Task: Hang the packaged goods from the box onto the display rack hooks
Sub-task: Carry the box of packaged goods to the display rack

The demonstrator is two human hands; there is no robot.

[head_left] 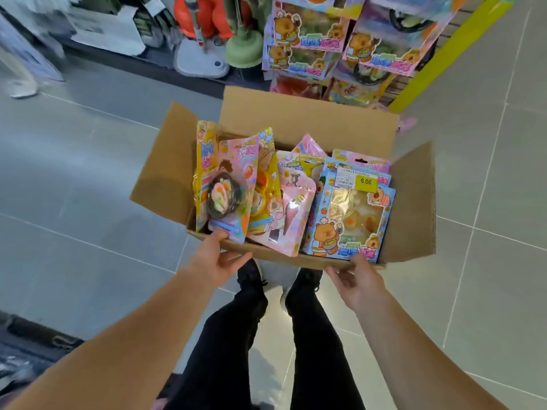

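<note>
An open cardboard box (307, 119) hangs in front of me above the tiled floor, flaps spread. Inside stand several colourful toy packages: a pink one with a dark bowl (229, 187) at the left, a pale pink pouch (291, 211) in the middle, a blue capybara pack (352, 217) with a yellow 6.00 price tag at the right. My left hand (217, 257) grips the box's near edge at the left, thumb under, fingers over the rim. My right hand (356, 281) grips the same edge at the right. The display rack (352, 39) with hung capybara packs stands just beyond the box.
A yellow post (444, 54) edges the rack at the right. Mops and plungers (207, 34) stand on the floor at the back centre, with shelving at the far left. My legs and dark shoes (251, 279) are below the box. Grey tiles surround everything.
</note>
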